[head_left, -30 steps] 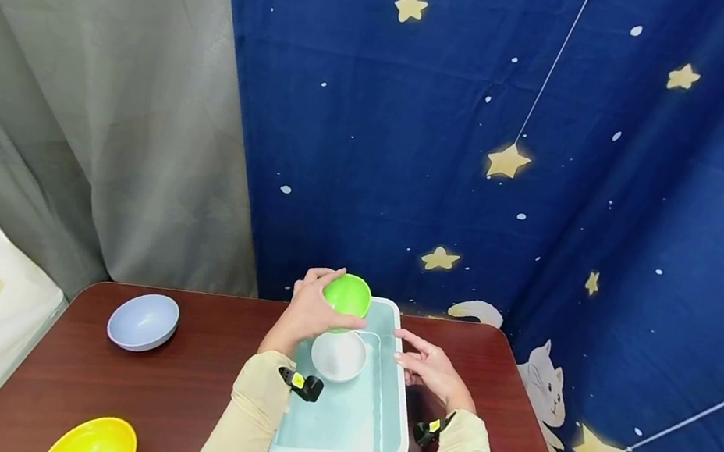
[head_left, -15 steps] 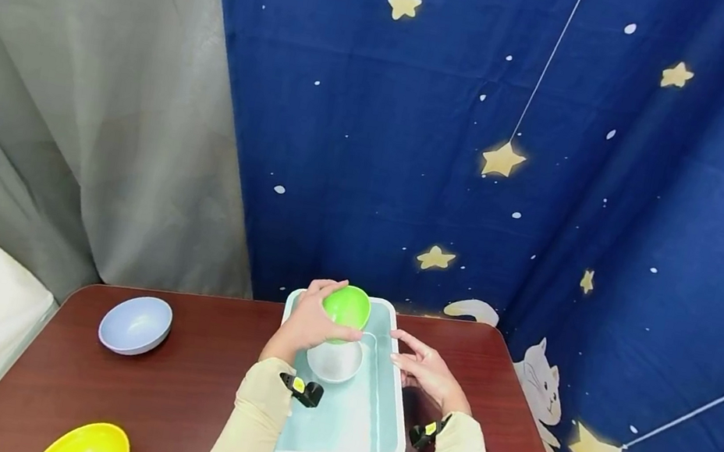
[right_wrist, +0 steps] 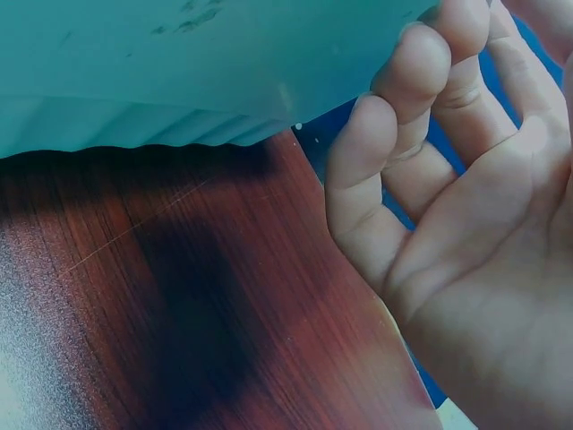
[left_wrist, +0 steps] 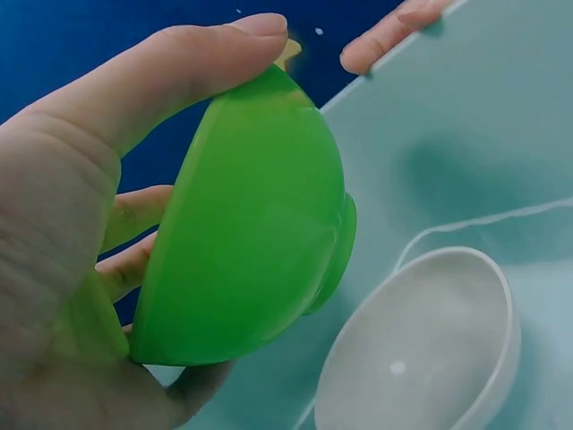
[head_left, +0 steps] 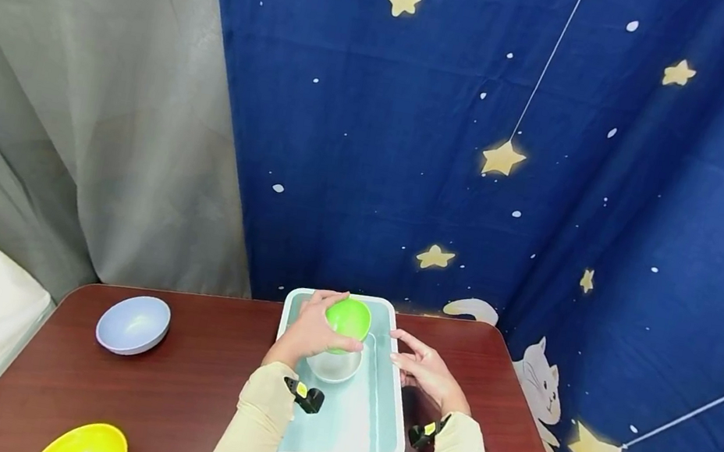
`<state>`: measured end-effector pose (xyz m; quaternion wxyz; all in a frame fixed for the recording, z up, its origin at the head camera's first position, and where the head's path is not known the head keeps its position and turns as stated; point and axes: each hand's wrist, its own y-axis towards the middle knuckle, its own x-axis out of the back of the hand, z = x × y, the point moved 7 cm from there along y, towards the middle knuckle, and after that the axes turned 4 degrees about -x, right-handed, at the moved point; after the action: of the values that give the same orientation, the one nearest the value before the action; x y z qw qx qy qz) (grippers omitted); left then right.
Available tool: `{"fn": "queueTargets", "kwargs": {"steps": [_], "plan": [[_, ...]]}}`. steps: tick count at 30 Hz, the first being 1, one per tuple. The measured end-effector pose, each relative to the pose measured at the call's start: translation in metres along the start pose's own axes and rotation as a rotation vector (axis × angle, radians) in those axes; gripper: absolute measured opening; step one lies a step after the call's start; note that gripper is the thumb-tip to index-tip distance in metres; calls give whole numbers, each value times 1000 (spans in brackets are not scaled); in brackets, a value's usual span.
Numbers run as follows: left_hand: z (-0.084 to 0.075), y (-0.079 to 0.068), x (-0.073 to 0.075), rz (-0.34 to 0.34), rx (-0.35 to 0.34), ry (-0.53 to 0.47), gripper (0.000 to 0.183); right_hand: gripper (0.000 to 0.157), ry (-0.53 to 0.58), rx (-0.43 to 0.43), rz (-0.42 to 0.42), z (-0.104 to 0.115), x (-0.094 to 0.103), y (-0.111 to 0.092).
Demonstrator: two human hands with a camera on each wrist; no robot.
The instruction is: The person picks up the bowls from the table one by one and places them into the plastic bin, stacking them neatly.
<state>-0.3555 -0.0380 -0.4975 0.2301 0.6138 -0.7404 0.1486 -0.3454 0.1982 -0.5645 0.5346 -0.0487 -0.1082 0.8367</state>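
My left hand [head_left: 311,331] holds a small green bowl [head_left: 351,317] by its rim, thumb on one side and fingers on the other. The bowl is tilted, its foot towards the basin in the left wrist view. Below it, a white bowl [left_wrist: 421,345] sits inside the pale teal basin [head_left: 345,421], partly covered by the green one in the head view. The two bowls look apart in the left wrist view. At the basin's right rim, my right hand [head_left: 427,372] grips the edge; its bent fingers [right_wrist: 363,148] lie along the outer wall.
A light blue bowl [head_left: 133,326] stands at the table's back left, and a yellow bowl [head_left: 88,445] near the front left. The dark red wooden table [head_left: 195,381] ends at a grey curtain [head_left: 139,104] and a blue starry curtain [head_left: 382,142].
My left hand has lowered the green bowl towards the white bowl, covering more of it. My right hand stays at the basin's rim. The head view has shifted slightly.
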Motion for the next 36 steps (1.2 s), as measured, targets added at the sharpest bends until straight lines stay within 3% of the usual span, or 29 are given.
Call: {"fn": "queueTargets", "kwargs": {"steps": [19, 28, 36], "plan": [[12, 0, -11, 11, 29, 98, 108, 62, 22, -8, -7, -3, -1, 0], [17, 2, -18, 21, 71, 217, 104, 63, 35, -12, -11, -1, -1, -3], [17, 3, -19, -4, 103, 214, 103, 64, 41, -7, 4, -1, -3, -1]]}}
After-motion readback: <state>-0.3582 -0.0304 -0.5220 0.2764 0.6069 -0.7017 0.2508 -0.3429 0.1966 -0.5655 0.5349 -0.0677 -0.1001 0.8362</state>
